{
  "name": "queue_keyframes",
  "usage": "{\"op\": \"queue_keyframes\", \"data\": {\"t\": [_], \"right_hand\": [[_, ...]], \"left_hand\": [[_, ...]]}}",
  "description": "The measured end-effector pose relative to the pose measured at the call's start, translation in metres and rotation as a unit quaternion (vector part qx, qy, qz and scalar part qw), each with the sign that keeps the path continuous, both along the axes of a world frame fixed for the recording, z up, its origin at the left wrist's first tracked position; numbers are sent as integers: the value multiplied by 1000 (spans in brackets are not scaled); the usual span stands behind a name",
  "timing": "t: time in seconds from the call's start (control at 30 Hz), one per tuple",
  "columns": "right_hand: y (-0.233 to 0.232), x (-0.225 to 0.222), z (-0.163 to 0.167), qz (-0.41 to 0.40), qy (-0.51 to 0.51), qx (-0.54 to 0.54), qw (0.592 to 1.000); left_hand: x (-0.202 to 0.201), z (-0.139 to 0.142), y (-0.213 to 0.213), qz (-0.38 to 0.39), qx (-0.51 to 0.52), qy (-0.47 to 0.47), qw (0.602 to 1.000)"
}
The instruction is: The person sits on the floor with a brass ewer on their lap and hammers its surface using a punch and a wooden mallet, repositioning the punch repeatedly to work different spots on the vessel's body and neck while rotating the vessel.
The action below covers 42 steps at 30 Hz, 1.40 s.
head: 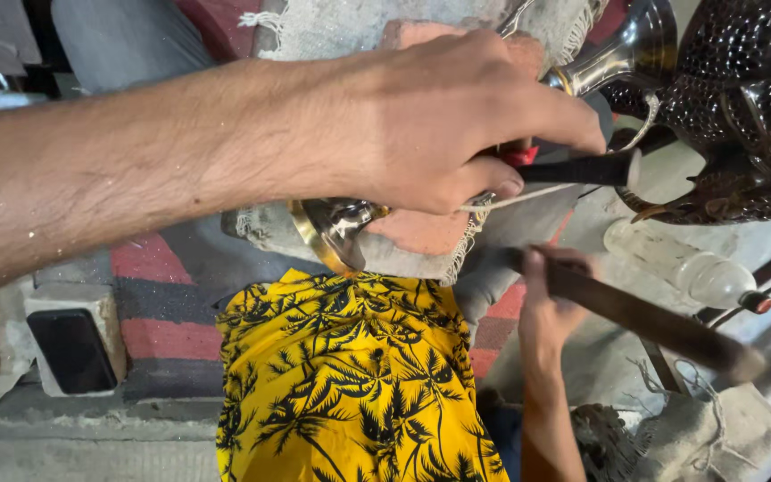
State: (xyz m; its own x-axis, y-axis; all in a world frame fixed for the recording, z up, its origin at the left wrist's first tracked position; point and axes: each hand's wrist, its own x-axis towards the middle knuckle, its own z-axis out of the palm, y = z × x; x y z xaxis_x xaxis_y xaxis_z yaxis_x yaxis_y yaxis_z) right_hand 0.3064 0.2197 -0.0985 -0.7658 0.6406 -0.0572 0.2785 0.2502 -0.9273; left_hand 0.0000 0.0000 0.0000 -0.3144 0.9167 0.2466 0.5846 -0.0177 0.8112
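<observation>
Left hand [439,116] grips a black-handled tool [582,170] (right hand [551,308] swings a hammer [653,323]).

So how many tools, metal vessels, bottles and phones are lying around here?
Hand tools: 2 (black-handled tool, wooden handle)
Metal vessels: 2 (shiny vessel, dark dotted vessel)
Plastic bottle: 1
Phone: 1
Total: 6

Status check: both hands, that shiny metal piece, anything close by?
Left hand grips black-handled tool, pressing shiny metal piece onto cloth-covered block. Right hand swings wooden stick, blurred. Clear plastic bottle lies beside it.
</observation>
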Motion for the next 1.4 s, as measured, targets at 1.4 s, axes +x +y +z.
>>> {"op": "queue_keyframes", "data": {"t": [1.4], "right_hand": [[-1,-87,158,79,-2,115,990]], "left_hand": [[3,16,-41,41,36,74,996]]}}
